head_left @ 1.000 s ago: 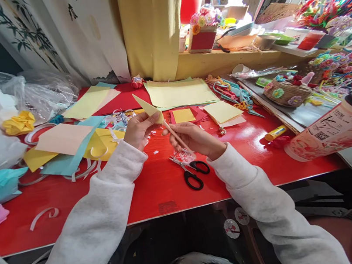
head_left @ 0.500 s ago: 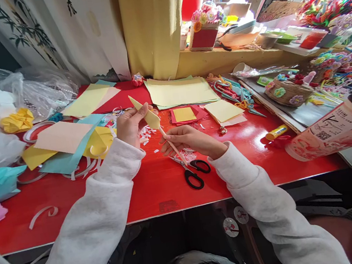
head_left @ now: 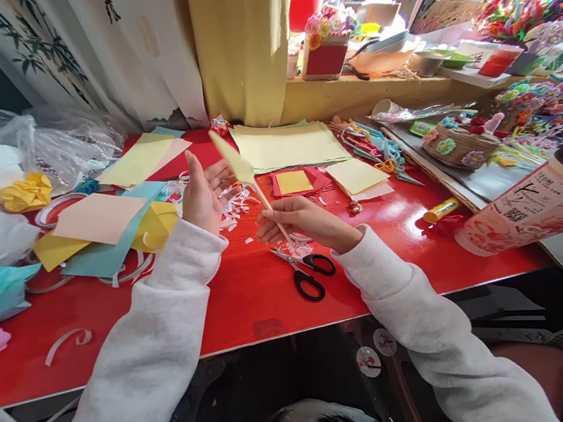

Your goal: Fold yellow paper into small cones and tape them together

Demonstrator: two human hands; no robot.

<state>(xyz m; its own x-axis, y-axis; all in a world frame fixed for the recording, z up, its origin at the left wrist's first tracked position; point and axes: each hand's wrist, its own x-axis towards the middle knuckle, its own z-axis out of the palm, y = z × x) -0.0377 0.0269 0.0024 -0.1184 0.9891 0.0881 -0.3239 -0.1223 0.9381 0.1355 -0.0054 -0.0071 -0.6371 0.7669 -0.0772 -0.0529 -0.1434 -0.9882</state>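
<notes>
Between thumb and fingers, my right hand (head_left: 304, 221) pinches a thin pale stick. At its upper end is a pale yellow folded-paper piece (head_left: 234, 158), pointed at the tip and slightly blurred. My left hand (head_left: 204, 191) is open just to the left of the paper piece, fingers spread and apart from it. Black-handled scissors (head_left: 309, 284) lie on the red table (head_left: 244, 315) under my right hand, blades pointing away and partly covered.
Coloured paper sheets (head_left: 103, 220) and white paper scraps lie to the left. A stack of pale yellow sheets (head_left: 287, 143) is at the back. Yellow squares (head_left: 358, 176), a glue stick (head_left: 441, 210) and a tilted drink cup (head_left: 530, 212) are on the right.
My left hand has let go of the yellow paper piece and spread its fingers. The piece and stick have tipped up a little, held by my right hand alone.
</notes>
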